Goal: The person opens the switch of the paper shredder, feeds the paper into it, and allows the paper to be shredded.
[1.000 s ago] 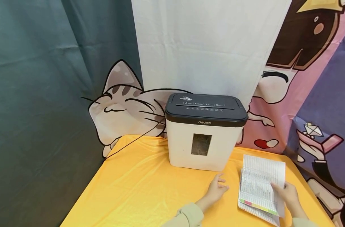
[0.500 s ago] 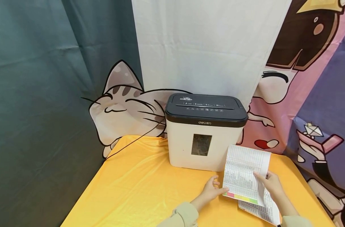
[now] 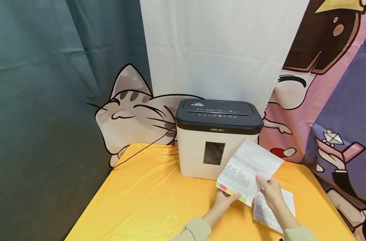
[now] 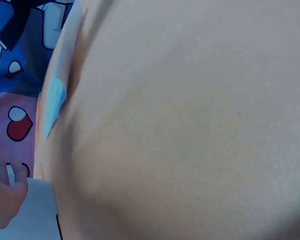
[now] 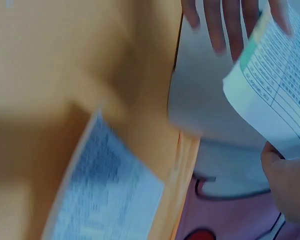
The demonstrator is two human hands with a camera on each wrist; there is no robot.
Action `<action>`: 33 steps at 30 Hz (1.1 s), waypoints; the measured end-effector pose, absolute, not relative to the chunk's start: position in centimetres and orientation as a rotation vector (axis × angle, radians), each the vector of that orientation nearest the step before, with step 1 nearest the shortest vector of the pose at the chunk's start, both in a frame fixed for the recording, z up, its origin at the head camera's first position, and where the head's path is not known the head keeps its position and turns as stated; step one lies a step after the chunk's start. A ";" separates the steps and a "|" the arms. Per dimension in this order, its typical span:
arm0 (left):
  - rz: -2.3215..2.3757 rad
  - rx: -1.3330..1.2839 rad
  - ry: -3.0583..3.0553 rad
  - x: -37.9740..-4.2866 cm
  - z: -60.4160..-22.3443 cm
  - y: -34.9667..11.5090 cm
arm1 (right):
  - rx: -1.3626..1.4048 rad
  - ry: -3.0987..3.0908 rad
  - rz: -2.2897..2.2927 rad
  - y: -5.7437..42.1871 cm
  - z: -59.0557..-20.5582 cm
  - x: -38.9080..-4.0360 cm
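Observation:
A printed sheet of paper (image 3: 246,167) with table lines and a green, pink and yellow strip is held tilted in front of the shredder (image 3: 219,117). My right hand (image 3: 271,192) pinches its right edge, thumb on top. My left hand (image 3: 222,201) has its thumb over the coloured strip and its fingers beneath. In the right wrist view the sheet (image 5: 275,85) bends between both hands. A stack of printed paper (image 3: 286,204) lies on the table below my right forearm, partly covered by it. The left wrist view shows my left hand (image 4: 5,200) only at the edge.
The shredder has a dark lid with a narrow slot and a small window in its white bin. Yellow cloth (image 3: 141,201) covers the table. A thin black cord (image 3: 141,150) runs off the shredder's left side. Printed curtains (image 3: 225,50) hang close behind.
My right hand has lifted the printed sheet off the stack, moved it left and turned it. My left hand, apart from the paper at first, now grips its coloured edge.

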State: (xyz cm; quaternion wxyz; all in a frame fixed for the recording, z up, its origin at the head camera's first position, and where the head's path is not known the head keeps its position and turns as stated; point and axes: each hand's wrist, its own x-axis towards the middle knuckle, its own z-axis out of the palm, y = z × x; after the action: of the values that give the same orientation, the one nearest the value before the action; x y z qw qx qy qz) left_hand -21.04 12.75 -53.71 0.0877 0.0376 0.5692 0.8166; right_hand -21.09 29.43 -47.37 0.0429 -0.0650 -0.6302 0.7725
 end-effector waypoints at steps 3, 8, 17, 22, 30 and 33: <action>2.498 0.107 1.646 -21.1 -53.3 13.0 | -0.107 -1.747 2.517 28.0 -47.3 -20.9; 2.594 0.001 1.685 -21.1 -52.5 13.0 | -0.024 -1.551 2.699 26.0 -47.3 -20.7; 2.610 -0.007 1.767 -22.2 -51.8 10.7 | 0.191 -1.351 2.894 24.4 -48.2 -20.9; 2.502 0.035 1.944 -22.9 -52.1 8.4 | 0.249 -1.315 2.948 24.6 -48.5 -21.0; 2.335 0.079 2.094 -23.8 -51.5 4.8 | 0.348 -1.208 2.993 25.7 -48.8 -21.1; 2.322 0.148 2.095 -23.9 -50.6 3.6 | 0.387 -1.257 2.983 25.9 -48.5 -21.2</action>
State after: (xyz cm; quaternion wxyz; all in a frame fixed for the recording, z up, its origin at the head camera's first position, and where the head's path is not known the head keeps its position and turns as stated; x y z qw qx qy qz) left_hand -23.94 3.58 -50.64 0.0054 0.0473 0.6693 0.7415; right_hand -21.19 25.94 -48.51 -0.0595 0.1184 -0.3849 0.9134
